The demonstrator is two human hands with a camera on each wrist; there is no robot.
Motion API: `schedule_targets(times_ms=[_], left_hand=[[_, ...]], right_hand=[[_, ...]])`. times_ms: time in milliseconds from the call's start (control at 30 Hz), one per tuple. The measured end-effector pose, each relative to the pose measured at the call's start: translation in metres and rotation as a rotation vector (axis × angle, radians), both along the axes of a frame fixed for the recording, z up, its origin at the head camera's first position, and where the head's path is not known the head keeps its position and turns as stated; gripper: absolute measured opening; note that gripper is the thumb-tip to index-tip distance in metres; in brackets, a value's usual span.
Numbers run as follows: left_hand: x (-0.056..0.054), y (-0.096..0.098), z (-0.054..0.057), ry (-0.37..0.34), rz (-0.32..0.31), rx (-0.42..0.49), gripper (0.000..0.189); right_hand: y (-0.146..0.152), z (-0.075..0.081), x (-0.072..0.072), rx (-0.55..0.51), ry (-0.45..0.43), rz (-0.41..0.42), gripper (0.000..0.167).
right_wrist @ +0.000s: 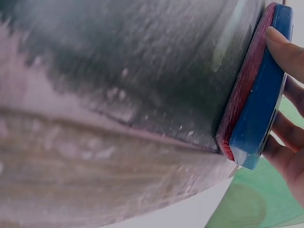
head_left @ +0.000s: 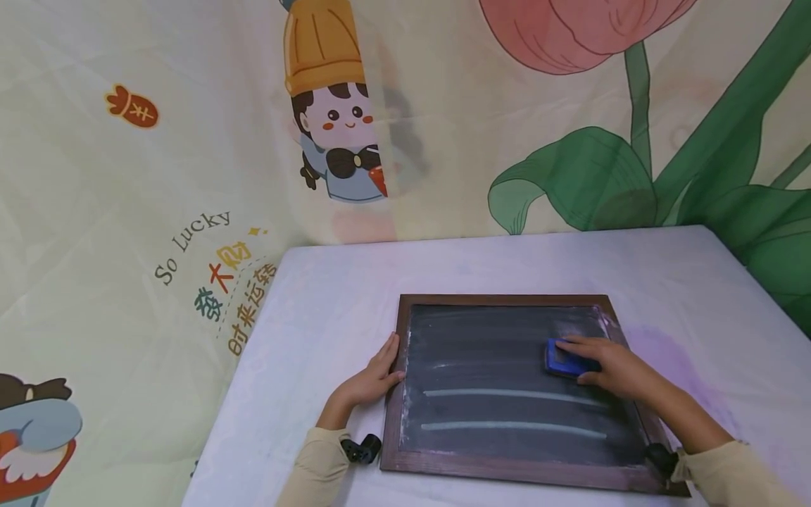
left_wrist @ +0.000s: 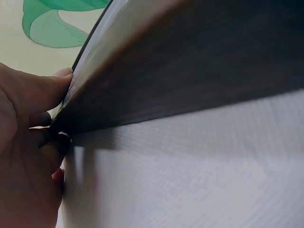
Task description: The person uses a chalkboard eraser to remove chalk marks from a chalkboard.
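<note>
A wooden-framed blackboard point(head_left: 500, 338) is laid flat on the white-covered bench point(head_left: 336, 282), and the blue blackboard eraser point(head_left: 557, 358) is set on its upper right part, near the right side of the frame point(head_left: 500, 300). The eraser is grasped by the right hand point(head_left: 617, 367), between thumb and fingers; in the right wrist view its red felt pad point(right_wrist: 249, 78) is seen against the dark surface. The left hand point(head_left: 369, 380) is left unclenched, its fingers laid along the outer left edge of the frame and its thumb touching the wood.

Two pale chalk lines are drawn across the lower half of the blackboard: the upper line point(head_left: 500, 394) is placed below the eraser, the lower line point(head_left: 500, 426) nearer the bottom of the frame. Fainter smears are spread above them, and pinkish dust is scattered on the wood in the right wrist view. A purple tint point(head_left: 665, 359) is shown on the cover to the right. Behind the bench, a fabric backdrop point(head_left: 443, 176) is printed with a pink flower point(head_left: 586, 32), green leaves point(head_left: 583, 176) and a cartoon figure point(head_left: 338, 127).
</note>
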State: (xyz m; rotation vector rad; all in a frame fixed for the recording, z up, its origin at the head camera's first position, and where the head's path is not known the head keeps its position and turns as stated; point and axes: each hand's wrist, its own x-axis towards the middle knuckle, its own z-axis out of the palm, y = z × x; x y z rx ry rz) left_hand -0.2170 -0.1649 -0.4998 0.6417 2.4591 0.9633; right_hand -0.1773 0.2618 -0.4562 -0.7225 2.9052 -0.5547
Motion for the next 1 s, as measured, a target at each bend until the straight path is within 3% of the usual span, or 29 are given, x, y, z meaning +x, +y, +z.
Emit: schedule_targets(times_ms=[433, 1000], left_hand=[[0.0025, 0.0006, -0.0011, -0.011, -0.001, -0.005, 0.070], [-0.0003, 0.0003, 0.0033, -0.014, 0.001, -0.020, 0.070]], right_hand=[[0.0095, 0.0014, 0.0024, 0.028, -0.062, -0.025, 0.064], [0.0046, -0.0006, 0.0056, 0.061, -0.025, -0.058, 0.062]])
